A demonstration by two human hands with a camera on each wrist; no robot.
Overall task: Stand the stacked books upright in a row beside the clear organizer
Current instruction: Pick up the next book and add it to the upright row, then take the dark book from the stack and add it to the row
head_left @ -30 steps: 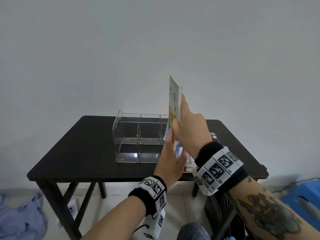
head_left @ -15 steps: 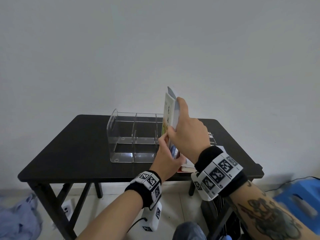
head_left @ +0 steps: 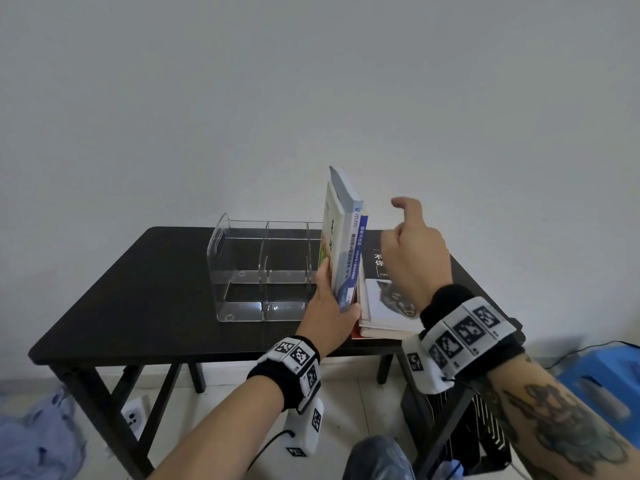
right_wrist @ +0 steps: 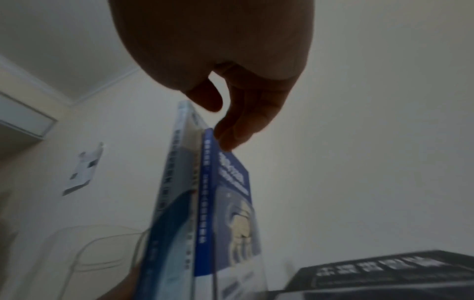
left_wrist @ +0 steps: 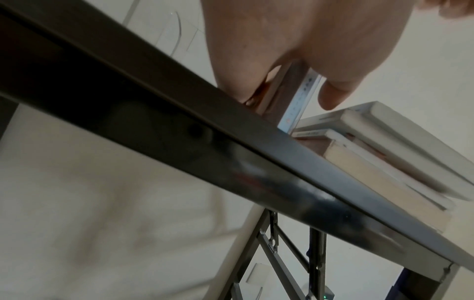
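Observation:
Three books (head_left: pixel 343 244) stand upright on the black table (head_left: pixel 145 292), right against the right end of the clear organizer (head_left: pixel 263 271). My left hand (head_left: pixel 332 306) grips their lower part, thumb on the right side and fingers on the left; the left wrist view shows the books (left_wrist: pixel 290 97) pinched in that hand (left_wrist: pixel 295 60). My right hand (head_left: pixel 408 244) hovers to the right of them, fingers loosely curled and holding nothing. In the right wrist view its fingertips (right_wrist: pixel 238 130) hang near the top of the blue book (right_wrist: pixel 228 203). A flat stack of books (head_left: pixel 384 306) lies under the right hand.
The table's front edge (left_wrist: pixel 231 166) runs just below my left wrist. The stack overhangs that edge a little. On the floor are a blue cloth (head_left: pixel 38 431) at the left, a power strip (head_left: pixel 133 415) and a blue stool (head_left: pixel 602 382) at the right.
The books have come down onto the table beside the organizer. My right hand has let go of them and moved off to the right. My left hand still holds them.

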